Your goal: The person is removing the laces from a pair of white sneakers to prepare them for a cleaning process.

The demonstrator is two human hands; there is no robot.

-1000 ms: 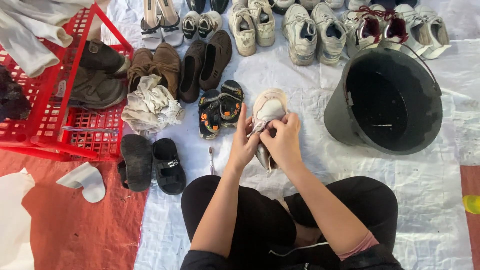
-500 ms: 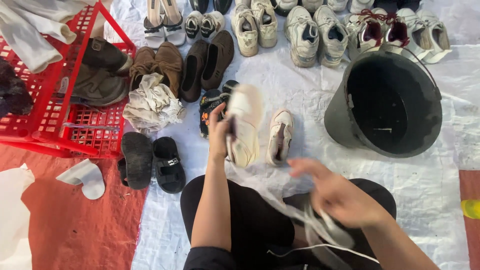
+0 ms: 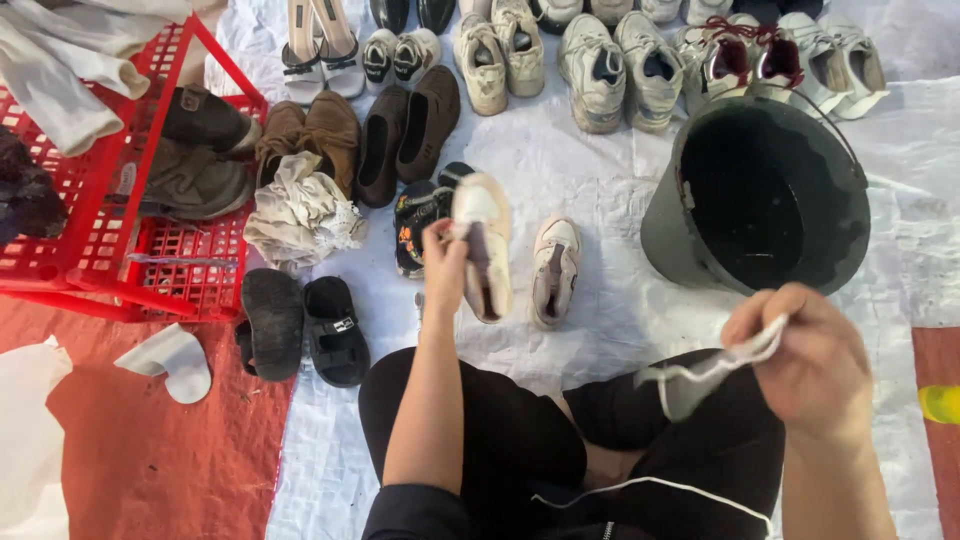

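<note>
- Left hand (image 3: 443,262) is clamped on a pale shoe (image 3: 482,245), fingers wrapped round its side, lifting it off the white sheet (image 3: 600,180) so the opening faces up toward the person.
- That shoe runs lengthwise away from the body: toe at the far end, past the fingertips, heel nearer the wrist. Long axis near vertical in the head view, tipped slightly.
- Its mate (image 3: 555,270) lies flat on the sheet just right of the left hand, toe also pointing away, roughly parallel.
- Right hand (image 3: 800,355) is pinched shut on a whitish lace (image 3: 700,372), held up above the right knee; the loose end droops back toward the lap, which looks like it keeps the lace clear of the shoes.
- Black bucket (image 3: 760,190) stands just beyond the right hand, mouth open upward, within easy reach.
- Left of the left hand: patterned dark shoes (image 3: 415,215) touching the held shoe's far side, then black sandals (image 3: 300,325), a crumpled cloth (image 3: 300,215) and a red crate (image 3: 120,250).
- Rows of paired shoes line the far edge, toes away.
</note>
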